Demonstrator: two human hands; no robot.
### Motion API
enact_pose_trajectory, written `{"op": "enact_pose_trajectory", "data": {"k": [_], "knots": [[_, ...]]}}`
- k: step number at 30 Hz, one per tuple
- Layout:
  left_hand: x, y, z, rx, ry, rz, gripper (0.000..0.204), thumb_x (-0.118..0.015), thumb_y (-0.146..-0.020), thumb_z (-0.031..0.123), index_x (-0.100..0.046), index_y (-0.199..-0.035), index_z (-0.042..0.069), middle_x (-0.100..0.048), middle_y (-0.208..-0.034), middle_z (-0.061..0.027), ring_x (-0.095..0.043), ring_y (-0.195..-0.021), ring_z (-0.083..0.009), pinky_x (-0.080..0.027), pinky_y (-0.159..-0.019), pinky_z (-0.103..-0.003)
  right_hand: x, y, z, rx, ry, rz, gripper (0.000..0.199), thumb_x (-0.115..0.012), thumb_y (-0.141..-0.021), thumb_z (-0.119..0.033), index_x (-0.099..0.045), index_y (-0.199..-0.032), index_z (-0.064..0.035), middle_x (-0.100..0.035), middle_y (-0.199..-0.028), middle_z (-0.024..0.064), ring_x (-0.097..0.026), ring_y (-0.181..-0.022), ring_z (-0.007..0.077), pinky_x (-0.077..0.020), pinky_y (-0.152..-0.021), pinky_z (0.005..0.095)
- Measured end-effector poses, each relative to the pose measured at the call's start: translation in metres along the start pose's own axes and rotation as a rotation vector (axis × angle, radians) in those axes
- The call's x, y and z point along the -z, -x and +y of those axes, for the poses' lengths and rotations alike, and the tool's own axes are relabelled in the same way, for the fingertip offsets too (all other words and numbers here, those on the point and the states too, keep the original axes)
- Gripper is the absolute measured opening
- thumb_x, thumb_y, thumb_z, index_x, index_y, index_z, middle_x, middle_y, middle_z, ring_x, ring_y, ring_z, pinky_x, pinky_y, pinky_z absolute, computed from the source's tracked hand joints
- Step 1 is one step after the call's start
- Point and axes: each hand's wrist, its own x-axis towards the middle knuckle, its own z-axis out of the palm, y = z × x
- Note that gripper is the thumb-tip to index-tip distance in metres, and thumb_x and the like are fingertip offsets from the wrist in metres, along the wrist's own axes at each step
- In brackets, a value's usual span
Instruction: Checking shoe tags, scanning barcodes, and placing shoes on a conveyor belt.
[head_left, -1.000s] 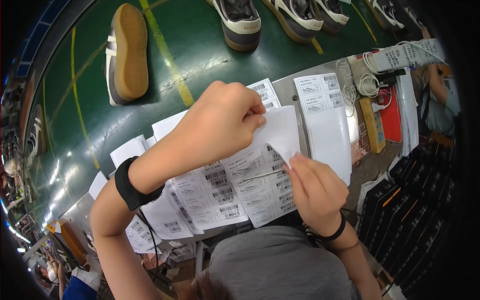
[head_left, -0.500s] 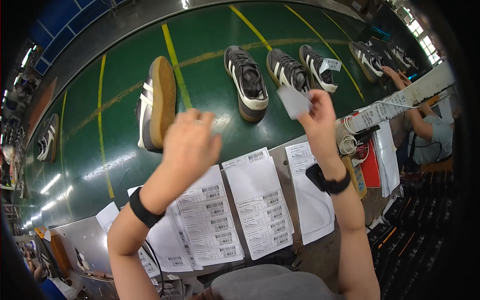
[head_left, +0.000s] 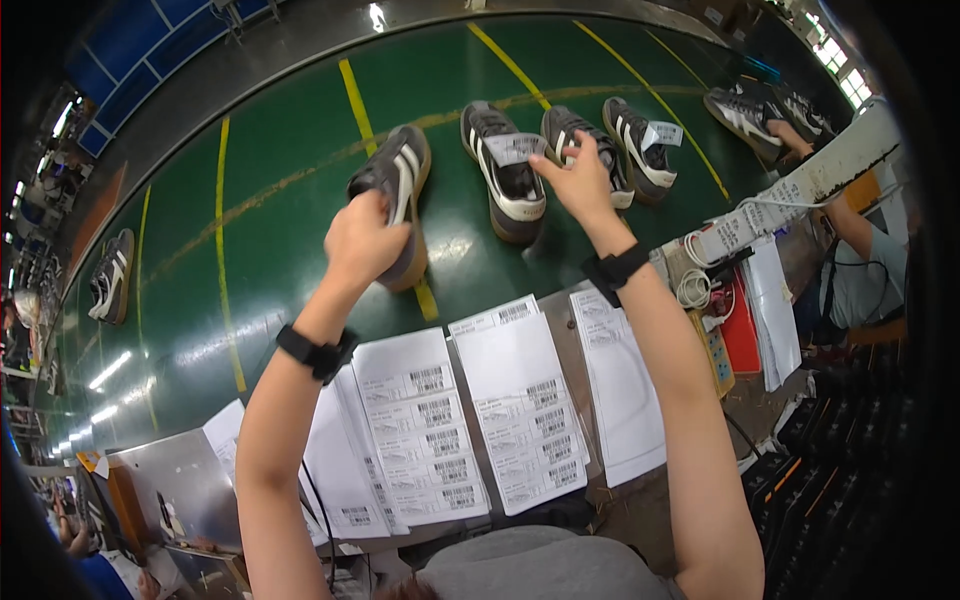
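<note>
My left hand [head_left: 362,240] grips the heel of a dark sneaker with white stripes [head_left: 398,200] lying tilted on its side on the green belt [head_left: 270,230]. My right hand [head_left: 575,175] reaches over a second dark sneaker [head_left: 503,172], its fingers at a white label [head_left: 515,148] lying in that shoe's opening. Two more dark sneakers [head_left: 640,140] stand to the right, one with a white label in it. Both wrists carry black bands.
Sheets of barcode labels [head_left: 520,405] lie side by side on the grey bench edge below my arms. More sneakers sit at the far left [head_left: 110,275] and far right [head_left: 745,115]. Another person [head_left: 860,270] works at the right, beside a red box [head_left: 740,330] and white cables.
Both arms have stretched out from the label sheets over the belt. My left hand has taken hold of the tilted sneaker, and the label from my right hand now lies in the second shoe.
</note>
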Motion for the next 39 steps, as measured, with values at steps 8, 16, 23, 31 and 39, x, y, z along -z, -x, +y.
{"op": "enact_pose_trajectory", "data": {"k": [8, 16, 23, 31, 39], "knots": [[0.012, 0.067, 0.07, -0.752, 0.151, -0.166, 0.027, -0.071, -0.081, 0.015, -0.066, -0.102, -0.001, -0.065, -0.102, -0.0169, -0.062, -0.097, -0.0356, -0.05, -0.086, -0.041, 0.122, 0.188, -0.046, 0.353, -0.038, -0.783, 0.027, -0.073, -0.079, -0.015, -0.067, -0.103, -0.0032, -0.065, -0.096, 0.012, -0.062, -0.094, 0.0308, -0.0508, -0.081, 0.0391], [0.082, 0.222, 0.054, -0.635, 0.146, -0.59, 0.027, -0.073, -0.078, 0.018, -0.062, -0.092, -0.002, -0.065, -0.09, -0.0173, -0.064, -0.084, -0.034, -0.053, -0.074, -0.042, 0.089, 0.25, -0.029, 0.475, 0.222, -0.625, 0.02, -0.063, -0.077, 0.003, -0.059, -0.096, -0.0023, -0.054, -0.094, 0.0111, -0.052, -0.094, 0.0313, -0.0451, -0.079, 0.0424], [0.067, 0.278, 0.026, -0.143, 0.312, -0.552, 0.096, -0.081, -0.077, 0.035, -0.03, -0.14, -0.016, -0.058, -0.123, -0.0297, -0.063, -0.108, -0.0368, -0.052, -0.09, -0.041, 0.139, 0.251, -0.092, 0.285, -0.328, -0.818, 0.018, -0.056, -0.075, 0.013, -0.05, -0.087, 0.0005, -0.053, -0.083, 0.015, -0.056, -0.072, 0.0329, -0.0445, -0.065, 0.041], [0.038, 0.268, 0.03, 0.102, 0.6, -0.796, 0.066, -0.077, -0.084, 0.031, -0.048, -0.124, -0.013, -0.068, -0.105, -0.0203, -0.069, -0.092, -0.0257, -0.055, -0.08, -0.033, 0.173, 0.258, -0.107, 0.248, -0.428, -0.638, 0.019, -0.052, -0.077, 0.016, -0.05, -0.089, 0.0012, -0.051, -0.082, 0.0122, -0.054, -0.068, 0.0255, -0.0458, -0.064, 0.031], [0.014, 0.267, 0.027, 0.188, 0.954, -0.785, 0.04, -0.074, -0.088, 0.017, -0.058, -0.115, -0.007, -0.069, -0.097, -0.013, -0.066, -0.086, -0.0162, -0.054, -0.075, -0.031, 0.164, 0.244, -0.103, 0.166, -0.377, -0.457, 0.012, -0.051, -0.083, 0.012, -0.051, -0.088, 0.0012, -0.054, -0.078, 0.0128, -0.055, -0.068, 0.0252, -0.0453, -0.065, 0.0303]]}}
